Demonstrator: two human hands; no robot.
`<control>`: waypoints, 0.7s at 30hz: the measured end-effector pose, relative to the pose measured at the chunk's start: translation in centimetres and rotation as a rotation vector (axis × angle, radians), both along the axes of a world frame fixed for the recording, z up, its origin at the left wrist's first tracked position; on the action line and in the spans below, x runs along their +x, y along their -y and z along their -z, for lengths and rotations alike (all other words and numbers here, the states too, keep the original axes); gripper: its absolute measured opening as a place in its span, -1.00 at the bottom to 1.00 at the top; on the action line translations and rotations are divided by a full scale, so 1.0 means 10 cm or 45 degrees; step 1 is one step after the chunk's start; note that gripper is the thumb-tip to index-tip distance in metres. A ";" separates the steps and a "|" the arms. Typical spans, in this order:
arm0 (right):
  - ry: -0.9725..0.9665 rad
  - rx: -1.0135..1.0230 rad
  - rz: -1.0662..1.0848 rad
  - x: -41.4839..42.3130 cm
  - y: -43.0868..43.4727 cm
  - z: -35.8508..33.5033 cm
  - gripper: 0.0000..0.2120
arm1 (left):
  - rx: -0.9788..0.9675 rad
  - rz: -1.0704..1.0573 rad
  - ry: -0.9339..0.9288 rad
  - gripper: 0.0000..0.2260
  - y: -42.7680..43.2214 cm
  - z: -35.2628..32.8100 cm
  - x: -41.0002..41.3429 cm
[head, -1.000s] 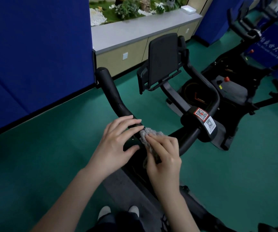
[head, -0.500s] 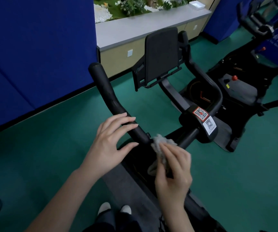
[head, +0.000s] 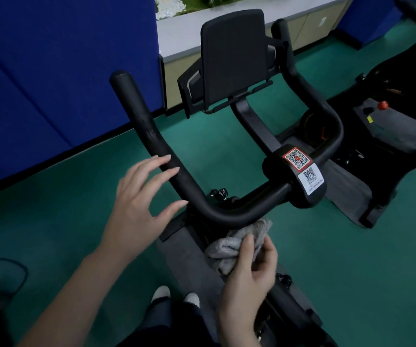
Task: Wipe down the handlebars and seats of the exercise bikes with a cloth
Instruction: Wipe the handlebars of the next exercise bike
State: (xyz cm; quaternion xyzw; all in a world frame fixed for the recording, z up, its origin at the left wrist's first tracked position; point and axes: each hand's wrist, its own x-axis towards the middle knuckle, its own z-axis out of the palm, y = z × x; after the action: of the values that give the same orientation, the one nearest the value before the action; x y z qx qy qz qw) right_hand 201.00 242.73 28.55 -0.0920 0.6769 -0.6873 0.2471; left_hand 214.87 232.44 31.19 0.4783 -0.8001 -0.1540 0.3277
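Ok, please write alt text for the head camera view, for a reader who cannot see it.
A person's right hand grips a crumpled grey cloth close under the bend of the black curved exercise-bike handlebar; the open left hand is at the bar's left arm.

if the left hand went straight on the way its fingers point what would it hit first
Probably the handlebar, its left arm: the left hand is open, fingertips right at that bar. Whether they touch it is unclear from this view.

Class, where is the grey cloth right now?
Low, right of centre in the head view, the right hand holds the cloth just under the bend of the handlebar.
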 end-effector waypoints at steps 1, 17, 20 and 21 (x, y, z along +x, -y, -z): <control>0.079 -0.018 -0.016 0.02 -0.01 0.00 -0.74 | -0.005 0.005 0.002 -0.52 0.01 0.00 0.00; 0.217 0.067 -0.203 0.63 0.17 0.00 -0.57 | -0.113 0.162 0.141 -0.61 0.20 0.01 0.20; 0.259 0.043 -0.162 0.79 0.27 -0.03 -0.75 | -0.170 0.228 0.172 -0.63 0.28 0.00 0.26; 0.259 0.036 -0.143 0.83 0.31 -0.04 -0.74 | -0.188 0.252 0.170 -0.64 0.31 -0.01 0.28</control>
State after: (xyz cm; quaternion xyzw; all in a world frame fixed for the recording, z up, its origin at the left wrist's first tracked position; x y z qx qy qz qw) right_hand 209.30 239.65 28.97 -0.0561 0.6518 -0.6683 0.3540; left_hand 217.71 229.38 31.24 0.3808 -0.8725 -0.0939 0.2913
